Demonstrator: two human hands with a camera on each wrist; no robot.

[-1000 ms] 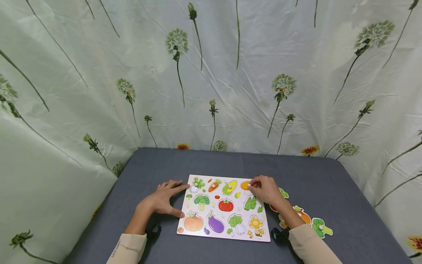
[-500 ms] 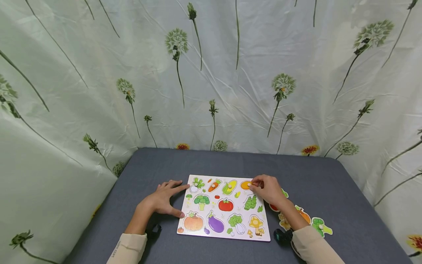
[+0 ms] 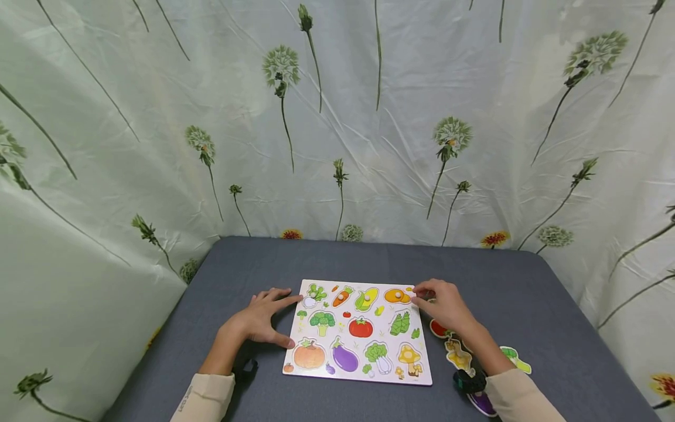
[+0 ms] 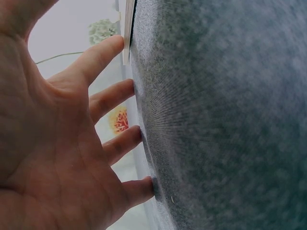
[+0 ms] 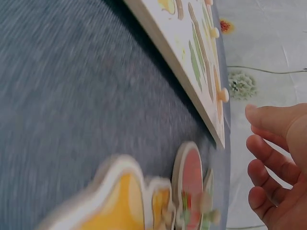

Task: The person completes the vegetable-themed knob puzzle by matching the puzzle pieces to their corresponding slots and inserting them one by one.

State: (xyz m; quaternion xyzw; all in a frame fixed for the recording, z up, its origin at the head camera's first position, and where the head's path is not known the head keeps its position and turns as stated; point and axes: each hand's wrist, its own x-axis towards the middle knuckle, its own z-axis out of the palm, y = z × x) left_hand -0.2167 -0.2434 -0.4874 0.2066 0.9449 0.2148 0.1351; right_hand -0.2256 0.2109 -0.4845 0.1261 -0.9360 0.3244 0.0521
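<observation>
A white puzzle board (image 3: 382, 332) with vegetable pictures lies flat on the dark cloth. My left hand (image 3: 259, 319) is spread at its left side, thumb and index finger touching the edge; in the left wrist view the fingertips meet the board edge (image 4: 128, 33) and the cloth. Just off the top right corner is my right hand (image 3: 445, 306), fingers loosely bent, holding nothing. Beside it, an orange knobbed puzzle piece (image 3: 392, 295) sits in its top-row place. The right wrist view shows a gap between the thumb and the wooden knob (image 5: 223, 95). Knobbed carrot (image 3: 343, 296) and corn (image 3: 366, 300) pieces also sit in the top row.
Loose pieces lie right of the board: a red one (image 3: 438, 329), a yellow mushroom-like one (image 3: 457, 355), a purple one (image 3: 482, 404) and a green one (image 3: 517, 358), partly hidden by my right forearm. A dandelion-print curtain (image 3: 390, 146) hangs behind the table (image 3: 327, 258).
My right hand has let go of the orange piece's knob and moved right, uncovering the whole piece. The right forearm now covers other loose pieces. My left hand has stayed still.
</observation>
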